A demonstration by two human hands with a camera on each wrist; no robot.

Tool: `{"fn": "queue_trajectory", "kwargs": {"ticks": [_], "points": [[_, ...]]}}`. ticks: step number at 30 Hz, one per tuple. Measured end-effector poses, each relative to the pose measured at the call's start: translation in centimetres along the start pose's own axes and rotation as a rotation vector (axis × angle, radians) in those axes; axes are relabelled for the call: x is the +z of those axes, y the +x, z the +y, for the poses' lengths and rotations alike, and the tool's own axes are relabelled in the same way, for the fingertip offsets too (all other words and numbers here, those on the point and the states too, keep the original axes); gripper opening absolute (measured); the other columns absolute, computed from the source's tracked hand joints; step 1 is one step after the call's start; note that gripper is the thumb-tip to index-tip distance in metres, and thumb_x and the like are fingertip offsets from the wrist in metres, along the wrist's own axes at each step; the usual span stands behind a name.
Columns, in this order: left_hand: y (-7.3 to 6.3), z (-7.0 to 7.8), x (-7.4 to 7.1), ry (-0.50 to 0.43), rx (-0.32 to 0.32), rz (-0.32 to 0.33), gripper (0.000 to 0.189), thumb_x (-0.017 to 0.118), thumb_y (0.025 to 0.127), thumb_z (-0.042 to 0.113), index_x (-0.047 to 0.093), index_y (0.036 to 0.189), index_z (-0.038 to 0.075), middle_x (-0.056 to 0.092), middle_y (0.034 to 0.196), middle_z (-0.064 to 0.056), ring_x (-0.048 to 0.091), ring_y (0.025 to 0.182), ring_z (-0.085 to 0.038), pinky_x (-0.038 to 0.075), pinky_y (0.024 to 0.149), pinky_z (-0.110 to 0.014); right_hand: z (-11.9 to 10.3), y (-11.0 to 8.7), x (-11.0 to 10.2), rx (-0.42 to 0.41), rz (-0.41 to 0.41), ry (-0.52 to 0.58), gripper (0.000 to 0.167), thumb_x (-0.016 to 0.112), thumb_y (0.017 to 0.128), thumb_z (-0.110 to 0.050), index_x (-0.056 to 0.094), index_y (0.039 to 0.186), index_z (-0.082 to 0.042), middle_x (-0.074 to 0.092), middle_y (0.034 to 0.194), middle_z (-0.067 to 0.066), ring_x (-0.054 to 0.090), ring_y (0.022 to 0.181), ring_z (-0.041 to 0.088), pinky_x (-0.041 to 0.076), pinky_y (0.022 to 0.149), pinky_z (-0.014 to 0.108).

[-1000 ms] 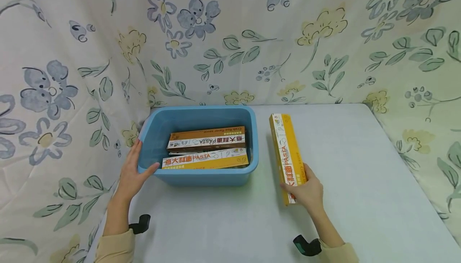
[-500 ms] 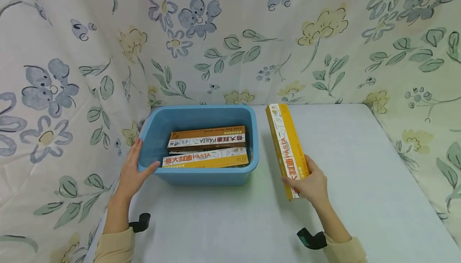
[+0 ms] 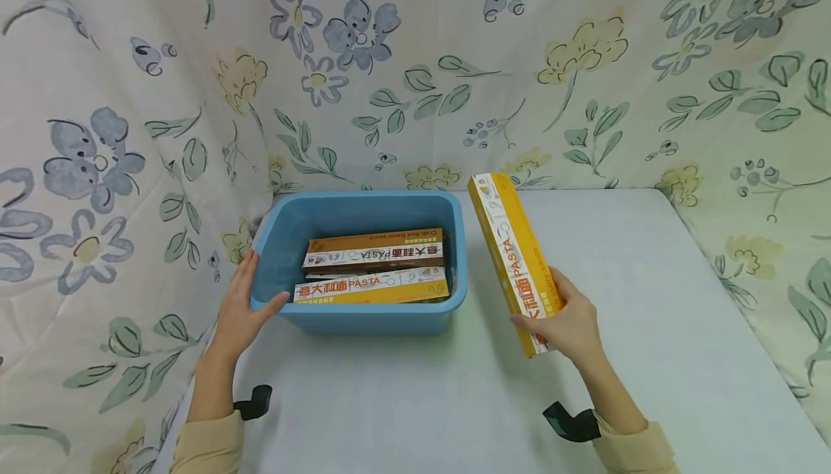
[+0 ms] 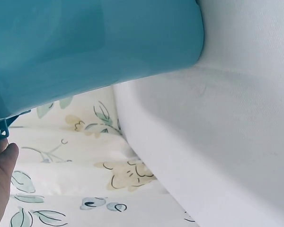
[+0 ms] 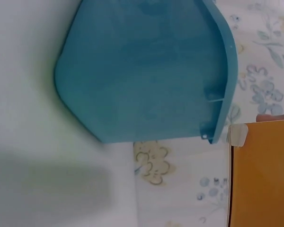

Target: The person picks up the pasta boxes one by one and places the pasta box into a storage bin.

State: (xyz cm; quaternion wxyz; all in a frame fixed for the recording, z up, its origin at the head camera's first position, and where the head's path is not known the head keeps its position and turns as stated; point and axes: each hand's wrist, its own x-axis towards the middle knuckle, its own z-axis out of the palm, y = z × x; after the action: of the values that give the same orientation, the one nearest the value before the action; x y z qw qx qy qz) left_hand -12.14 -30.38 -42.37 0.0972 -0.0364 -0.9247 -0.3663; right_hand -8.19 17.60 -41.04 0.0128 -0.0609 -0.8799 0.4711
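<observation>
My right hand (image 3: 573,322) grips the near end of a yellow and white pasta box (image 3: 509,247), which is tilted above the table to the right of the blue bin (image 3: 370,321). The right wrist view shows the box's orange face (image 5: 262,175) and a fingertip at its edge. My left hand (image 3: 236,319) rests at the bin's front left corner, thumb straight along the front rim and fingers against the left side. Inside the bin lie a brown pasta box (image 3: 373,250) and a yellow pasta box (image 3: 376,286); whatever is beneath them is mostly hidden.
The white table (image 3: 649,301) carries the bin at its left back. A floral curtain (image 3: 493,99) hangs behind the table and along its sides. Black wrist mounts (image 3: 571,423) sit on both forearms.
My right hand has lifted the pasta box off the table, its far end rising and swinging left toward the bin. The left hand and the bin have stayed in place.
</observation>
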Motion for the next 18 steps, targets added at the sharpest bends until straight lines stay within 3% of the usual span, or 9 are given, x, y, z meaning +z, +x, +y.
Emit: {"fn": "queue_trajectory", "kwargs": {"ticks": [18], "points": [[0.0,0.1,0.0,-0.005,-0.017,-0.007,0.092,0.067,0.087,0.036,0.014,0.156,0.005,0.01,0.161,-0.018,0.012,0.144,-0.046,0.018,0.103,-0.073,-1.8,2.1,-1.8,-0.214,-0.097,-0.023,0.099,0.088,0.069,-0.02,0.032,0.147,0.007,0.052,0.132,0.025,0.055,0.098,0.032,0.051,0.079,0.035]]}}
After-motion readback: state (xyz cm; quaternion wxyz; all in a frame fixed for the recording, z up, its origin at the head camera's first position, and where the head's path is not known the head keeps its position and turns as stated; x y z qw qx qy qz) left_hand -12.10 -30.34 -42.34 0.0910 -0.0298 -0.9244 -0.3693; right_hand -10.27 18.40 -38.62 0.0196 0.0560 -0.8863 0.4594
